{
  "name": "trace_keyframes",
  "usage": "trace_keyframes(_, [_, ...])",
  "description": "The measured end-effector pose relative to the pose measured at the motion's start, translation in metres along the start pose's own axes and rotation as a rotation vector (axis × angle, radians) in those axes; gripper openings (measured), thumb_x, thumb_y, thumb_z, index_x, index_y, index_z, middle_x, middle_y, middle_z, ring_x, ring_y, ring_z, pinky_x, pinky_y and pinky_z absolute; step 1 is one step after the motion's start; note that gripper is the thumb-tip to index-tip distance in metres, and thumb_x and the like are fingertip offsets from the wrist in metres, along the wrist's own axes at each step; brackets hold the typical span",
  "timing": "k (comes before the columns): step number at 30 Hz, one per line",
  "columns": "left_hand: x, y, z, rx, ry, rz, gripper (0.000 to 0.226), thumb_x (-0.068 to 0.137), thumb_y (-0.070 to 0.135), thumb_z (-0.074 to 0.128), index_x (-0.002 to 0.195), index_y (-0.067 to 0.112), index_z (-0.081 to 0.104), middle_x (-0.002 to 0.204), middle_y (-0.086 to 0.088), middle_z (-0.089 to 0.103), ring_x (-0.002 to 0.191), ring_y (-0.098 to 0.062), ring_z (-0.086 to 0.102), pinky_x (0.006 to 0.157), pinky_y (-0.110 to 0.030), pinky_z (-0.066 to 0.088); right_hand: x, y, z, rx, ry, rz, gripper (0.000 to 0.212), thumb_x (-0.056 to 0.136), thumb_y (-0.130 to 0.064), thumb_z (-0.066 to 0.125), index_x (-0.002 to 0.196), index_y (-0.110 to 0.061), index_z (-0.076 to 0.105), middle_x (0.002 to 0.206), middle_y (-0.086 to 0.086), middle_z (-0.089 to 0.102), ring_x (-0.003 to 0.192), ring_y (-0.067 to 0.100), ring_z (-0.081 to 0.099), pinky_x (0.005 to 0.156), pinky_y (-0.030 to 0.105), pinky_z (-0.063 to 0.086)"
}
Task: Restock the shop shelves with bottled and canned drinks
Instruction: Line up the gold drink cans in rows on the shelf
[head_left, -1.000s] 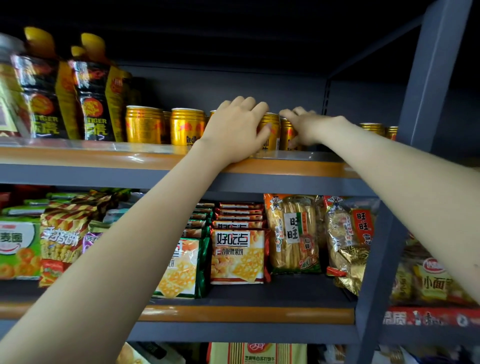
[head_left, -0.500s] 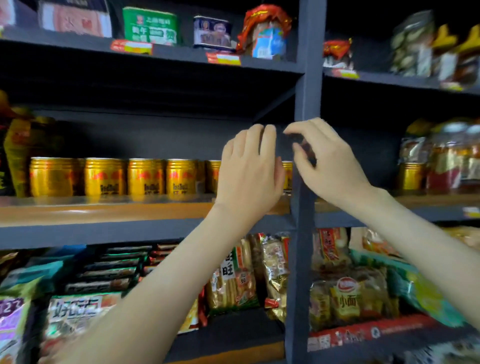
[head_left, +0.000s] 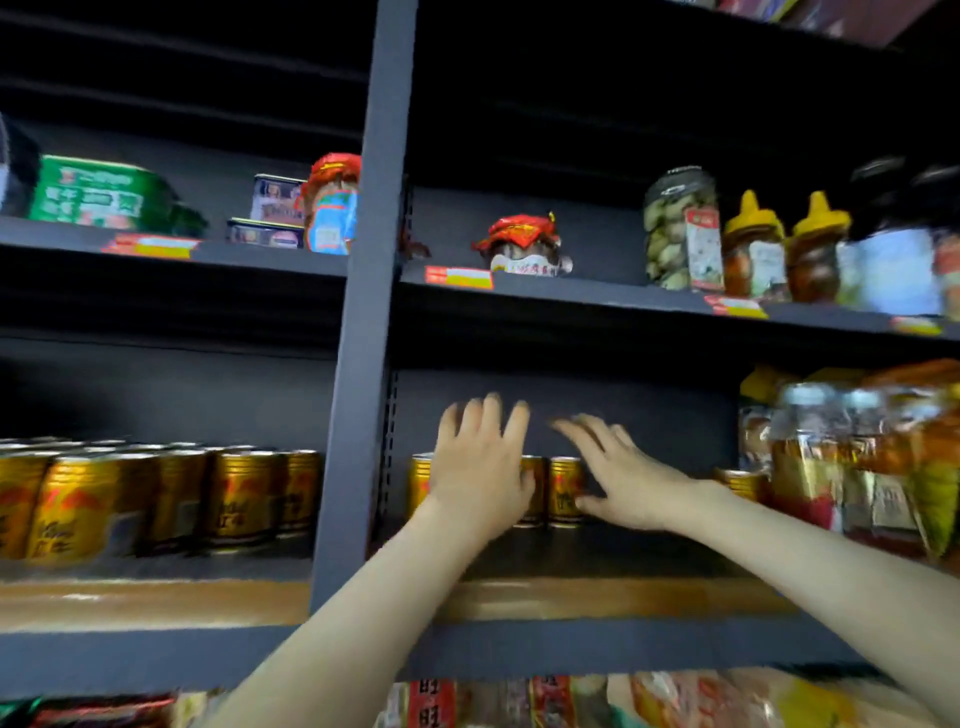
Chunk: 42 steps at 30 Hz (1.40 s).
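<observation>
Gold drink cans stand in a short row on the dark shelf right of a grey upright post. My left hand is raised in front of these cans with fingers spread and straight, covering some of them. My right hand is beside it, fingers extended, thumb near the base of a can; it grips nothing. A larger group of gold cans fills the shelf left of the post. One more gold can sits further right. The frame is motion-blurred.
Bottles and bagged goods crowd the right end of the same shelf. The shelf above holds jars, yellow-capped bottles, tins and a green pack. Snack packets lie on the shelf below.
The view has swung right and up. Both hands left the cans on the left shelf section, crossed the post and now hover open by the cans right of it.
</observation>
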<state>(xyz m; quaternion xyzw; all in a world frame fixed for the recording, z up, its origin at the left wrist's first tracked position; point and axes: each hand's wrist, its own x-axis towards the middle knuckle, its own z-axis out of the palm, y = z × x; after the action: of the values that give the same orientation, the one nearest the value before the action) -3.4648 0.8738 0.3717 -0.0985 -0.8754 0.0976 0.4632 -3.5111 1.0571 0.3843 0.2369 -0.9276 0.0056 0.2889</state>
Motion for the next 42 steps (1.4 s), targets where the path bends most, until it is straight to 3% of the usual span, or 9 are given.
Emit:
trace_keyframes(6, [0.045, -0.016, 0.04, 0.175, -0.531, -0.04, 0.086, 0.096, 0.057, 0.041, 0.152, 0.024, -0.016, 0.16, -0.009, -0.02, 0.147, -0.029, -0.015, 0.119, -0.053, -0.004, 0.068, 0.03, 0.034, 0.045, -0.224, 0.079, 0.098, 0.091, -0.028, 0.065, 0.15, -0.045, -0.011, 0.16, -0.004, -0.023, 0.148, 0.035, -0.01, 0.116, 0.053, 0.021])
trace_keyframes(16, [0.069, -0.031, 0.065, 0.238, -0.723, 0.087, 0.09, 0.091, 0.048, 0.057, 0.154, 0.022, -0.001, 0.162, -0.01, -0.002, 0.148, -0.032, 0.005, 0.119, -0.053, 0.009, 0.121, 0.061, 0.069, 0.207, -0.346, 0.254, 0.098, 0.087, -0.042, 0.068, 0.155, -0.021, 0.0, 0.161, 0.014, 0.005, 0.146, 0.033, 0.018, 0.115, 0.045, 0.029])
trace_keyframes(22, [0.069, -0.027, 0.069, 0.311, -0.672, 0.097, 0.081, 0.094, 0.042, 0.055, 0.154, 0.021, 0.006, 0.161, -0.012, 0.004, 0.147, -0.032, 0.009, 0.118, -0.053, 0.012, 0.121, 0.066, 0.067, 0.24, -0.254, 0.317, 0.098, 0.08, -0.039, 0.076, 0.152, -0.006, 0.017, 0.16, 0.02, -0.003, 0.149, 0.034, 0.002, 0.119, 0.043, 0.02])
trace_keyframes(25, [0.073, -0.018, 0.061, 0.26, -0.582, 0.03, 0.077, 0.094, 0.042, 0.053, 0.154, 0.022, 0.008, 0.159, -0.013, 0.009, 0.146, -0.032, 0.012, 0.118, -0.052, 0.013, 0.105, 0.06, 0.052, 0.246, -0.195, 0.277, 0.101, 0.075, -0.031, 0.082, 0.152, -0.012, 0.019, 0.161, 0.016, 0.0, 0.147, 0.035, 0.014, 0.113, 0.043, 0.033])
trace_keyframes(27, [0.074, -0.01, 0.051, 0.126, -0.512, -0.03, 0.076, 0.092, 0.044, 0.056, 0.152, 0.021, 0.014, 0.156, -0.011, 0.019, 0.144, -0.031, 0.019, 0.117, -0.05, 0.019, 0.086, 0.053, 0.04, 0.272, -0.1, 0.217, 0.092, 0.074, -0.025, 0.083, 0.146, -0.016, 0.027, 0.157, 0.01, 0.012, 0.139, 0.031, 0.034, 0.1, 0.037, 0.047])
trace_keyframes(30, [0.07, 0.005, 0.037, -0.124, -0.432, -0.131, 0.082, 0.087, 0.049, 0.061, 0.151, 0.021, 0.018, 0.153, -0.008, 0.028, 0.141, -0.028, 0.027, 0.115, -0.045, 0.026, 0.054, 0.045, 0.02, 0.347, 0.067, 0.137, 0.073, 0.073, -0.023, 0.082, 0.128, -0.021, 0.036, 0.137, 0.003, 0.04, 0.117, 0.02, 0.051, 0.082, 0.027, 0.048])
trace_keyframes(34, [0.056, 0.031, 0.015, -0.328, -0.279, -0.111, 0.09, 0.081, 0.051, 0.068, 0.15, 0.02, 0.018, 0.152, -0.005, 0.033, 0.139, -0.025, 0.032, 0.114, -0.041, 0.027, 0.007, 0.027, -0.013, 0.42, 0.246, 0.034, 0.076, 0.073, -0.024, 0.082, 0.133, -0.026, 0.034, 0.134, -0.004, 0.042, 0.119, 0.015, 0.05, 0.088, 0.023, 0.048])
trace_keyframes(38, [0.037, 0.056, -0.007, -0.653, -0.06, -0.04, 0.074, 0.074, 0.043, 0.077, 0.134, 0.029, 0.036, 0.129, 0.006, 0.054, 0.119, -0.013, 0.052, 0.106, -0.04, 0.042, -0.039, 0.009, -0.041, 0.535, 0.38, -0.013, 0.074, 0.072, -0.023, 0.083, 0.13, -0.028, 0.038, 0.129, -0.008, 0.045, 0.119, 0.01, 0.049, 0.089, 0.021, 0.048])
trace_keyframes(42, [-0.002, 0.071, -0.04, -0.9, 0.027, -0.02, 0.068, 0.074, 0.031, 0.08, 0.123, 0.04, 0.034, 0.116, 0.017, 0.058, 0.107, 0.001, 0.057, 0.094, -0.024, 0.05, -0.085, -0.011, -0.057, 0.584, 0.464, -0.058, 0.078, 0.071, -0.023, 0.084, 0.133, -0.032, 0.036, 0.128, -0.014, 0.042, 0.117, 0.002, 0.043, 0.08, 0.005, 0.039])
